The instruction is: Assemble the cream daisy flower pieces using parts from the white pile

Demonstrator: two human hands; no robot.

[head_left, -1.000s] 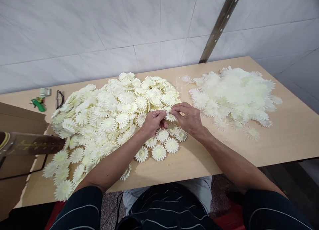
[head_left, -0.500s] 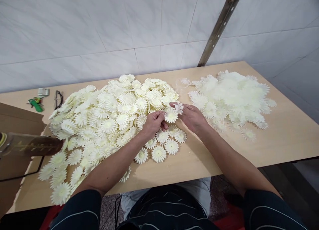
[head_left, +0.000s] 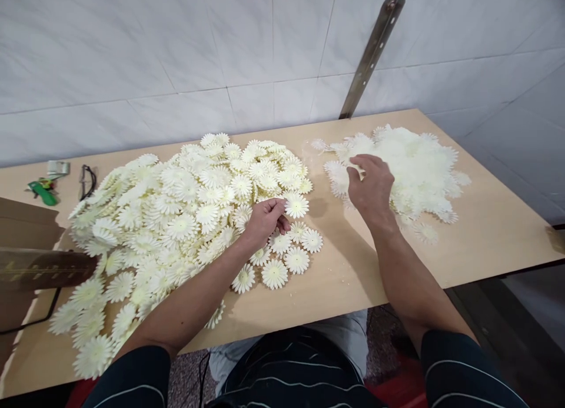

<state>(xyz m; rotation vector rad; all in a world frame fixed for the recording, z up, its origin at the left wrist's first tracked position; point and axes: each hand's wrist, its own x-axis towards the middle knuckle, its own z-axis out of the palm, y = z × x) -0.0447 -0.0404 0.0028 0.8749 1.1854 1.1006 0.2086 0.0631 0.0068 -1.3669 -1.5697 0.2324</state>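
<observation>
R hand [head_left: 373, 187] moved onto petal pile [head_left: 419, 161], L hand [head_left: 265, 216] holds flower [head_left: 296, 205]

Small craft workshop, piecework bench; plain plywood table [head_left: 485, 231] vs white tiled wall [head_left: 132, 55]; big heap of identical cream daisies [head_left: 176, 208] at left, looser heap of petal layers [head_left: 419, 161] far right; metal strip [head_left: 368, 55] on wall; cardboard box [head_left: 26, 225] + green tool [head_left: 39, 190] far left.
</observation>
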